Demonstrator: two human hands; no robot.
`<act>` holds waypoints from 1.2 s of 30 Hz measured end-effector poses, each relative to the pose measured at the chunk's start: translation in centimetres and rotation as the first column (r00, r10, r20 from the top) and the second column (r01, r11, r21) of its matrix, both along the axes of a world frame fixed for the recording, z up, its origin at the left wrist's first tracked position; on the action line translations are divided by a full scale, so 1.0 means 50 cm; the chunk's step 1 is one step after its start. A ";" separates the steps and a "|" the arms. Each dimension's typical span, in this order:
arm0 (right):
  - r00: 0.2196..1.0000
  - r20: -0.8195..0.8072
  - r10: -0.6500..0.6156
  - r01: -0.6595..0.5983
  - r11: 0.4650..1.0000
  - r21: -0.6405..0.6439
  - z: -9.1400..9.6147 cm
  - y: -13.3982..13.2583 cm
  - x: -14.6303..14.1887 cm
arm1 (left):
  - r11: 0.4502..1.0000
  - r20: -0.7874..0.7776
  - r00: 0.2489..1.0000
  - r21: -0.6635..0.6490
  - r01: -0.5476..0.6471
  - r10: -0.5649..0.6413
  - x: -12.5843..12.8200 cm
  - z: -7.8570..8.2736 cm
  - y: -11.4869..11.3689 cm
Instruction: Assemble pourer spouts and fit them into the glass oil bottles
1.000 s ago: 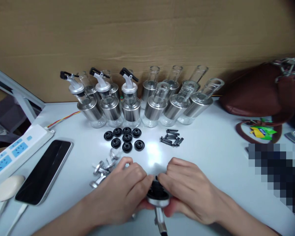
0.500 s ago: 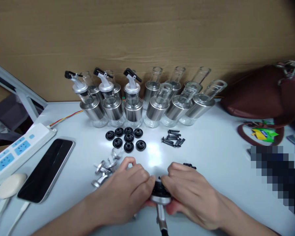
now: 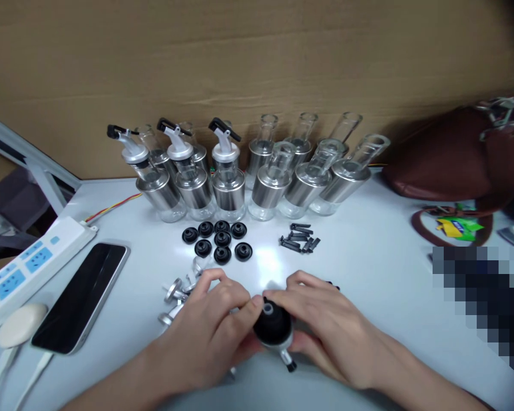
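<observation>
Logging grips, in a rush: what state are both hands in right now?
Left hand: closed, holding the bottle pourer by its left side.
Right hand: closed, holding the same bottle pourer by its right side.

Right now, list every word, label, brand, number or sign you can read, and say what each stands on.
None can be read for certain.
Packet: lettering on its yellow part, too small and blurred to read.
Power strip, phone, bottles, held pourer: no lettering I can make out.

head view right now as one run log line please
left hand: holding pourer | right hand: holding same pourer | pourer: black end up, spout below | beyond: black discs, bottles
</observation>
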State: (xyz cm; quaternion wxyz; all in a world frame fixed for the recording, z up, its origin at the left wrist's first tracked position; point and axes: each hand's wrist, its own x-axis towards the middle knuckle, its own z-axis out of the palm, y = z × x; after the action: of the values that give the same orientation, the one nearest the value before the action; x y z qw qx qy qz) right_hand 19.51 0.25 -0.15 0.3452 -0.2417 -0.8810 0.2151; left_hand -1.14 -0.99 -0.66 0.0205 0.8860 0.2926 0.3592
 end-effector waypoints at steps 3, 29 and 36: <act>0.997 0.039 -0.063 0.061 0.996 0.063 -0.004 0.003 0.003 | 0.999 0.031 0.999 0.027 -0.035 0.034 -0.003 -0.003 -0.001; 0.991 -0.008 -0.133 0.133 0.981 0.140 -0.003 -0.003 0.003 | 0.998 0.011 0.998 -0.038 -0.053 0.054 -0.005 -0.003 0.000; 0.999 -0.019 -0.051 0.050 0.998 -0.046 -0.006 -0.012 -0.001 | 0.957 0.050 0.998 -0.283 0.062 -0.049 -0.001 0.012 -0.003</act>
State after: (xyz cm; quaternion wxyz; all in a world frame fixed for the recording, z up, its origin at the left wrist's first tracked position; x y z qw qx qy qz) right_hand 19.44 -0.37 -0.45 0.3538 -0.2696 -0.8659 0.2288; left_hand -1.22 -1.12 -0.04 0.1640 0.8737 0.3157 0.3316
